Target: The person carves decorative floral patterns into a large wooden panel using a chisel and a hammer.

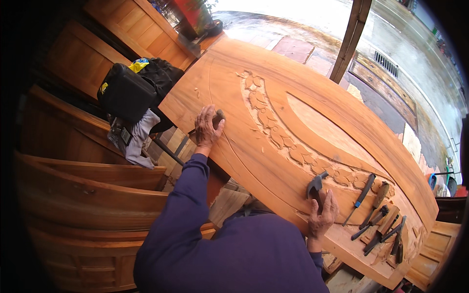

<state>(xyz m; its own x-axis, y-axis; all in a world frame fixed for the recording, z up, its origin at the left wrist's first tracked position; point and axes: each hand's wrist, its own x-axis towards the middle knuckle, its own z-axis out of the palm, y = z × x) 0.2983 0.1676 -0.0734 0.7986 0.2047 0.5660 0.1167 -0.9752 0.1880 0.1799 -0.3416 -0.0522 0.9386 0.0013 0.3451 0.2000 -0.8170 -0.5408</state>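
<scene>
A large wooden panel carries a carved band of leaves and flowers curving beside an oval inset. My left hand is closed on a small dark object at the panel's near left edge, by a thin curved groove; most of that object is hidden. My right hand grips a hammer, its metal head resting over the lower part of the carved band. To its right lie several chisels and gouges, some with wooden handles, among shavings.
Stacked wooden doors and boards stand at left, with a black case, bag and grey cloth. A dark wooden post rises at the back, before a street with a drain grate. More panelled wood is at lower right.
</scene>
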